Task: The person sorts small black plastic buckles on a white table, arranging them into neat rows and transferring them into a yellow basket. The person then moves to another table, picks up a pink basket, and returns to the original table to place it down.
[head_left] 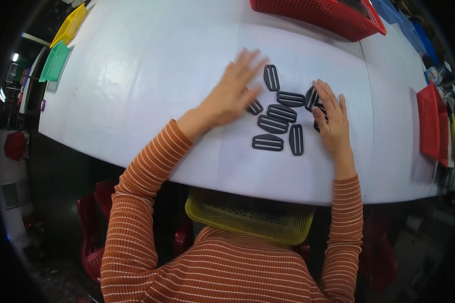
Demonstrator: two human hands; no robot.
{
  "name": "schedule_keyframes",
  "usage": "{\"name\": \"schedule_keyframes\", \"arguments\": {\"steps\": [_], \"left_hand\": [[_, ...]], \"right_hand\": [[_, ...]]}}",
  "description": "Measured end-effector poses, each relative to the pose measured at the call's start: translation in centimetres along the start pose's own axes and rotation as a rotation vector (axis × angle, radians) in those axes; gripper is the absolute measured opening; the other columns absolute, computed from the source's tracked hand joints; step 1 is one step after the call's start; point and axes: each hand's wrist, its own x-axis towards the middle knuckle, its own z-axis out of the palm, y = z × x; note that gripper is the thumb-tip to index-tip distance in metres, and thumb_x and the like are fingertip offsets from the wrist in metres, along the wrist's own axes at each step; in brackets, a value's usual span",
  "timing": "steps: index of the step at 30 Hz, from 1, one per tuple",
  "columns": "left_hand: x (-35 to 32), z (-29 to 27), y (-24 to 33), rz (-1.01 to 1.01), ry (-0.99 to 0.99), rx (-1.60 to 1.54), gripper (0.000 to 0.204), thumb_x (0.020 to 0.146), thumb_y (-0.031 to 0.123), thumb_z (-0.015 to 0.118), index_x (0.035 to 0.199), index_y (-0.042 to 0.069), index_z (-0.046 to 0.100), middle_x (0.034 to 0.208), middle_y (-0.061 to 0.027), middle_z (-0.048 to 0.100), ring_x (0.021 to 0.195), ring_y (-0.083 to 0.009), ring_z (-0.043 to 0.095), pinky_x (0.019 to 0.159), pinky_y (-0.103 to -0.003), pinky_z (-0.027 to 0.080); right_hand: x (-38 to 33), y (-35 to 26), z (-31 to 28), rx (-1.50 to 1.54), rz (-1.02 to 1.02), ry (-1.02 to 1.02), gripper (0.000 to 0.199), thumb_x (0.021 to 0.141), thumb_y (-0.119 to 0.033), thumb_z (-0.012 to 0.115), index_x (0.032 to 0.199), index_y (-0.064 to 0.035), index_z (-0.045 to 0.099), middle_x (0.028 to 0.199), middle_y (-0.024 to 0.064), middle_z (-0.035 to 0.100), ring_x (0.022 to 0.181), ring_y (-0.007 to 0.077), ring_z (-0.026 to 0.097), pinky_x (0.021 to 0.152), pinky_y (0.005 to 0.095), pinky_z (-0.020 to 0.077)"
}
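Several black slotted strap buckles (281, 113) lie loosely grouped on the white table (151, 70), some touching or overlapping. My left hand (235, 88), somewhat blurred, is over the left side of the group with its fingers spread. It partly hides one buckle (255, 106) under the thumb side and holds nothing that I can see. At the right side, my right hand (332, 115) lies flat with fingers stretched out, covering parts of two buckles (312, 99). A single buckle (271, 78) lies farthest from me, and another (296, 140) lies at the near right of the group.
A red perforated basket (328, 17) stands at the far edge, and another red basket (432, 124) at the right. Yellow (70, 25) and green (54, 61) baskets sit at the far left. A yellow-green basket (247, 217) is below the table's near edge, at my lap.
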Motion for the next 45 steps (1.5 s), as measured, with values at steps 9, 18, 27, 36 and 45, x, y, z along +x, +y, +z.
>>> {"name": "schedule_keyframes", "arguments": {"steps": [9, 18, 27, 36, 45], "left_hand": [[-1.2, -3.4, -4.8, -0.222, 0.097, -0.017, 0.07, 0.092, 0.043, 0.054, 0.148, 0.012, 0.026, 0.152, -0.0102, 0.028, 0.144, -0.028, 0.013, 0.116, -0.044, 0.013], [0.5, -1.7, -3.8, -0.051, -0.061, -0.007, 0.062, 0.092, 0.036, 0.056, 0.145, 0.012, 0.033, 0.15, -0.0094, 0.033, 0.143, -0.0273, 0.018, 0.116, -0.043, 0.016], [-1.3, -1.3, 0.8, -0.1, 0.064, -0.128, 0.055, 0.085, 0.022, 0.067, 0.136, 0.015, 0.048, 0.143, -0.0088, 0.044, 0.14, -0.0273, 0.028, 0.114, -0.043, 0.024], [-3.6, 0.5, 3.2, 0.052, -0.083, 0.13, 0.026, 0.079, 0.028, 0.071, 0.105, 0.024, 0.072, 0.134, 0.0052, 0.054, 0.139, -0.0235, 0.029, 0.113, -0.059, 0.016], [-3.7, 0.7, 2.3, 0.031, -0.068, 0.135, 0.021, 0.077, 0.032, 0.072, 0.098, 0.027, 0.074, 0.134, 0.0044, 0.054, 0.141, -0.0283, 0.023, 0.113, -0.06, 0.012]], "right_hand": [[-0.2, 0.8, 0.1, 0.1, 0.018, 0.041, 0.058, 0.094, -0.058, 0.035, 0.136, -0.0198, 0.048, 0.138, 0.0048, 0.05, 0.133, 0.0227, 0.039, 0.114, 0.0479, 0.0145], [0.1, 0.5, 0.2, 0.057, 0.017, 0.013, 0.05, 0.095, -0.053, 0.039, 0.134, -0.0237, 0.05, 0.139, 0.0015, 0.049, 0.134, 0.0206, 0.037, 0.115, 0.0469, 0.0148], [-0.2, 0.7, 0.7, -0.015, -0.033, 0.081, 0.04, 0.095, -0.044, 0.047, 0.129, -0.0256, 0.055, 0.137, 0.0001, 0.051, 0.135, 0.0206, 0.036, 0.114, 0.0488, 0.0164], [-1.7, -2.8, 0.1, -0.051, -0.369, -0.036, 0.025, 0.084, -0.044, 0.061, 0.1, -0.0293, 0.073, 0.135, -0.004, 0.051, 0.135, 0.0226, 0.035, 0.113, 0.0577, 0.0141], [-1.9, -4.1, -0.3, -0.274, -0.459, -0.096, 0.035, 0.08, -0.049, 0.058, 0.108, -0.0311, 0.069, 0.14, -0.0089, 0.045, 0.14, 0.0204, 0.023, 0.112, 0.0652, -0.0005]]}}
